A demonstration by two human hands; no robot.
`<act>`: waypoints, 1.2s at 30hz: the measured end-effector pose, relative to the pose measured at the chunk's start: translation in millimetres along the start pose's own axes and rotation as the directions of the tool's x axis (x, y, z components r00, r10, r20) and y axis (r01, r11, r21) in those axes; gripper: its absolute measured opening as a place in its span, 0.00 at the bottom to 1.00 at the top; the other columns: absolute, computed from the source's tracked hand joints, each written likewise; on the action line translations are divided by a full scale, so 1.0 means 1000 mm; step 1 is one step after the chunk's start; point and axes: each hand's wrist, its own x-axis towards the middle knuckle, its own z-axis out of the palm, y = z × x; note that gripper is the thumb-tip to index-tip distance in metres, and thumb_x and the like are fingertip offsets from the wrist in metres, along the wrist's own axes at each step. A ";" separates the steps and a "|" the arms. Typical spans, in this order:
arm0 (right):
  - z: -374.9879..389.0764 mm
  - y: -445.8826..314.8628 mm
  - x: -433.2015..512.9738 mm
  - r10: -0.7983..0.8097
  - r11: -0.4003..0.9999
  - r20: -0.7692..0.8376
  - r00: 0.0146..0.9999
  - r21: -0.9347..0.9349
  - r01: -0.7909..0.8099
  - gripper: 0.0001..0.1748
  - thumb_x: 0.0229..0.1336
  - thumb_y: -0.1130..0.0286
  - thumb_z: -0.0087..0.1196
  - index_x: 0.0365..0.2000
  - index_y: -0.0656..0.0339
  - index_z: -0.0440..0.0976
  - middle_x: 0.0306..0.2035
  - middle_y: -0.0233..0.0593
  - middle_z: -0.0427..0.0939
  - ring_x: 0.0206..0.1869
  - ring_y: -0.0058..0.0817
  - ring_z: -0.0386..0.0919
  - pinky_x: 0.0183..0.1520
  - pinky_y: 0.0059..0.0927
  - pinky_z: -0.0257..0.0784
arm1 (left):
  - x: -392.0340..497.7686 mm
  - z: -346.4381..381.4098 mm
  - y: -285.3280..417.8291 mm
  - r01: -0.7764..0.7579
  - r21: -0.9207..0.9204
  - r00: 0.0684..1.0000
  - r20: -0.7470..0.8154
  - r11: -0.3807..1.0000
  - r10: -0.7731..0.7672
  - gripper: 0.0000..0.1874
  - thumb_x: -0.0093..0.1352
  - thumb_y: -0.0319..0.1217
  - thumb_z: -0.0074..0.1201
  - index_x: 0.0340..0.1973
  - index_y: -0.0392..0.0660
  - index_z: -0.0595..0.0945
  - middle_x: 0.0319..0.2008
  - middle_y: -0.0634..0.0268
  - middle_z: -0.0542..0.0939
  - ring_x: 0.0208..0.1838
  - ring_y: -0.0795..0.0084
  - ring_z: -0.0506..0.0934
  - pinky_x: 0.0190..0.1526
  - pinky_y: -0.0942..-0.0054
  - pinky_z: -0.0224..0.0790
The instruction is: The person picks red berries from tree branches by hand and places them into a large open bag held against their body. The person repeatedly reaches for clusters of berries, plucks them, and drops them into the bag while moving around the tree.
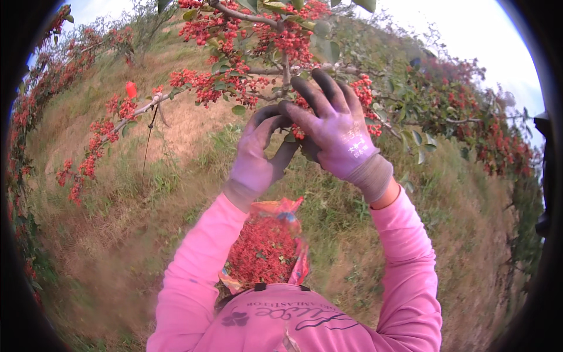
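Note:
Both my hands wear purple-and-grey work gloves with dark, stained fingers, raised to a branch of a Sichuan pepper shrub. My left hand (259,152) curls its fingers beside a small cluster of red berries (297,131), its thumb apart below them. Over the same cluster reaches my right hand (336,119), fingers spread and its thumb partly hidden underneath. Whether either hand grips the cluster cannot be made out. Below my forearms, at my waist, a colourful bag (301,264) holds a heap of picked red berries (261,251) with some green leaves.
Berry-laden twigs (290,39) hang just above my hands. A long side branch (145,108) reaches left, with a red object (131,89) near it and a dark cord (149,136) hanging from it. More shrubs (492,127) stand right. Dry grass (110,229) covers the ground.

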 end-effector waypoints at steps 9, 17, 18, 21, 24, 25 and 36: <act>0.012 0.026 0.005 0.141 0.938 -0.117 0.983 0.334 -0.095 0.14 0.42 0.70 0.61 0.35 0.57 0.78 0.48 0.37 0.75 0.56 0.42 0.68 0.55 0.41 0.65 | 0.002 -0.001 -0.007 -0.131 0.199 0.991 -0.002 0.971 0.134 0.14 0.57 0.22 0.59 0.40 0.39 0.79 0.44 0.55 0.75 0.50 0.61 0.75 0.50 0.68 0.68; 0.014 0.036 0.007 0.384 0.800 -0.066 0.921 0.522 -0.296 0.13 0.44 0.73 0.62 0.34 0.63 0.77 0.44 0.43 0.77 0.42 0.43 0.76 0.47 0.34 0.72 | -0.002 0.000 -0.014 -0.164 0.263 0.985 -0.001 0.951 0.170 0.12 0.55 0.25 0.63 0.35 0.41 0.79 0.43 0.57 0.75 0.47 0.57 0.75 0.47 0.63 0.68; 0.010 0.033 0.003 0.373 0.765 -0.073 0.925 0.588 -0.262 0.12 0.44 0.73 0.62 0.34 0.63 0.77 0.44 0.43 0.77 0.42 0.43 0.76 0.46 0.33 0.72 | -0.001 -0.001 -0.015 -0.165 0.255 0.985 -0.003 0.953 0.171 0.13 0.55 0.25 0.63 0.35 0.42 0.79 0.43 0.57 0.75 0.47 0.57 0.75 0.47 0.63 0.68; 0.005 0.017 -0.009 0.335 0.753 -0.019 0.942 0.606 -0.255 0.15 0.45 0.75 0.61 0.37 0.65 0.75 0.45 0.46 0.76 0.45 0.44 0.77 0.48 0.34 0.73 | -0.001 -0.002 -0.020 -0.259 0.341 0.965 0.044 0.904 0.260 0.13 0.54 0.24 0.62 0.35 0.42 0.79 0.44 0.56 0.75 0.46 0.54 0.75 0.46 0.61 0.69; 0.006 0.005 -0.012 0.347 0.866 0.034 0.937 0.372 -0.334 0.24 0.43 0.76 0.59 0.46 0.59 0.72 0.51 0.48 0.73 0.50 0.46 0.74 0.51 0.41 0.71 | -0.005 -0.001 -0.021 -0.300 0.346 0.952 0.047 0.889 0.304 0.13 0.54 0.22 0.62 0.35 0.42 0.79 0.44 0.56 0.75 0.46 0.53 0.75 0.46 0.60 0.69; 0.006 0.003 -0.011 0.260 0.917 -0.009 0.966 0.315 -0.244 0.25 0.43 0.76 0.59 0.47 0.57 0.72 0.52 0.48 0.72 0.51 0.46 0.73 0.51 0.41 0.71 | -0.007 0.001 -0.020 -0.287 0.341 0.956 0.037 0.895 0.292 0.14 0.53 0.22 0.62 0.35 0.42 0.79 0.44 0.56 0.75 0.47 0.53 0.75 0.46 0.60 0.69; 0.029 -0.010 -0.021 -0.069 0.972 -0.039 0.997 -0.225 0.059 0.13 0.44 0.68 0.55 0.35 0.53 0.76 0.37 0.31 0.73 0.39 0.26 0.74 0.38 0.30 0.69 | -0.010 0.004 -0.029 -0.299 0.392 0.948 0.016 0.870 0.319 0.12 0.54 0.28 0.61 0.33 0.44 0.79 0.44 0.60 0.75 0.49 0.53 0.73 0.46 0.56 0.66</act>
